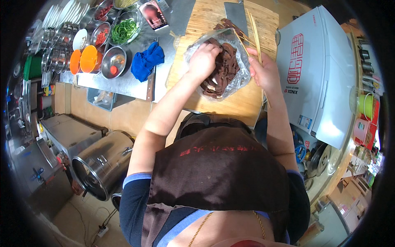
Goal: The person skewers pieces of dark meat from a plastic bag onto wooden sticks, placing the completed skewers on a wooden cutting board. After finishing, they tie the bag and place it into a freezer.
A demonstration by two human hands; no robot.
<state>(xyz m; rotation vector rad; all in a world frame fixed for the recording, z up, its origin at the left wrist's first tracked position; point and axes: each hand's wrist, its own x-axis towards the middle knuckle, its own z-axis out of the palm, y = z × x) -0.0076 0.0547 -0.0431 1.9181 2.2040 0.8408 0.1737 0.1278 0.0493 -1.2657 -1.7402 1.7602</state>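
Observation:
A clear plastic bag (243, 75) of dark brown meat slices (226, 69) lies opened out on a wooden cutting board (213, 106). My left hand (204, 60) reaches into the bag from the left, fingers curled at the meat; its fingertips are hidden, so a grip cannot be made out. Thin bamboo skewers (255, 34) are held in my right hand (264, 69), at the bag's right edge. Beyond the bag, skewered brown meat (228, 24) rests on the board, close to a broad cleaver blade (236, 14).
Left on the metal counter are a blue cloth (148, 61), a wooden-handled knife (150, 88), a steel bowl (113, 63), orange containers (91, 58), a bowl of chopped greens (125, 31) and a phone (153, 15). A white chest freezer (308, 68) stands right of the board.

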